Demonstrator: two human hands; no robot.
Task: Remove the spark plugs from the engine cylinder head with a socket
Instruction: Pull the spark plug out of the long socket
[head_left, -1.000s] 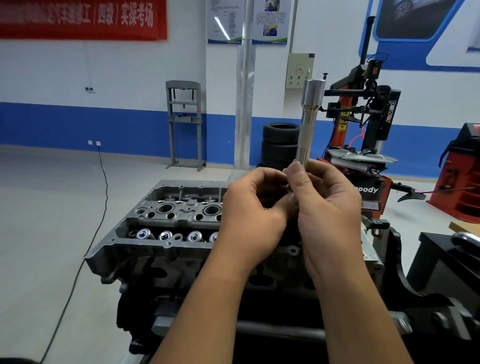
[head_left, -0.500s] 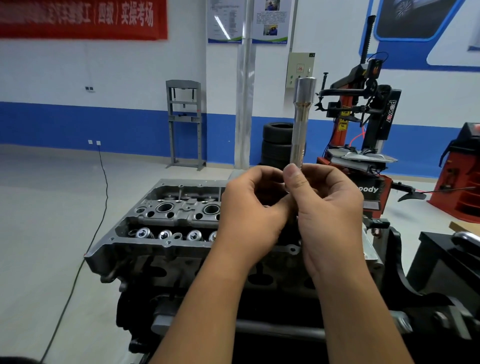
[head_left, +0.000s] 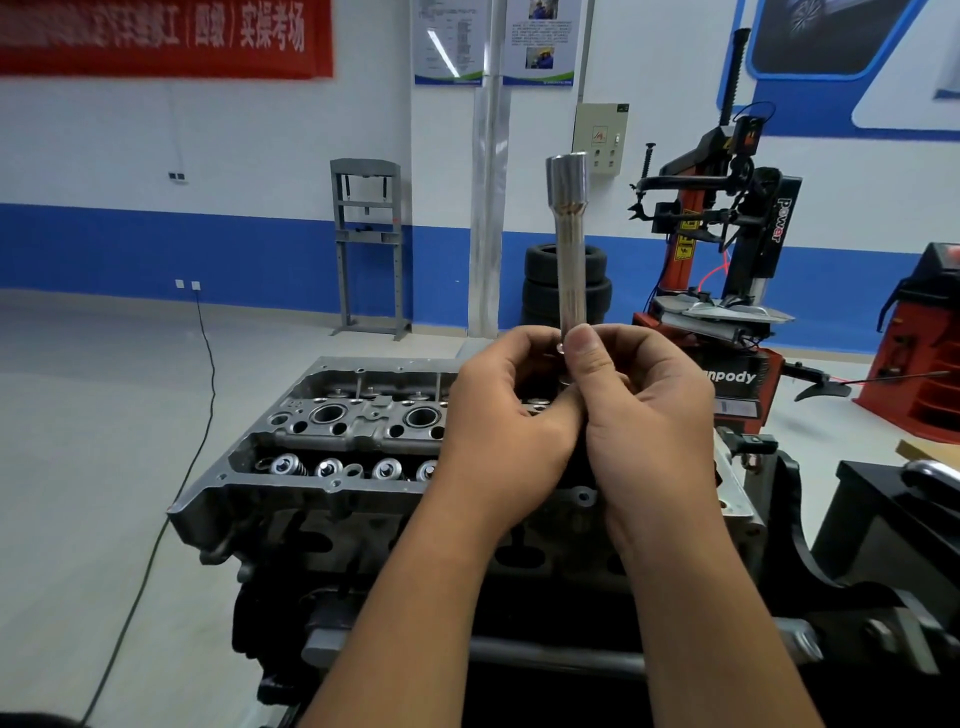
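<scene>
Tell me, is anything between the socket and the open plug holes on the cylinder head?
Nothing visible. The socket is held upright above the cylinder head by the left hand and right hand. Two holes left of the hands lie open; the hands hide the rest.

Our left hand (head_left: 511, 426) and right hand (head_left: 649, 421) meet above the cylinder head (head_left: 332, 447), blocking its right half from above. The socket (head_left: 570, 244) we hold stands upright in open air with nothing around its top. The head's left half lies uncovered, its two open wells (head_left: 327, 414) reachable from straight above. To the left we see bare floor (head_left: 93, 415), crossed only by a cable (head_left: 208, 384). On the right, a black stand (head_left: 893, 525) sits near the engine.
</scene>
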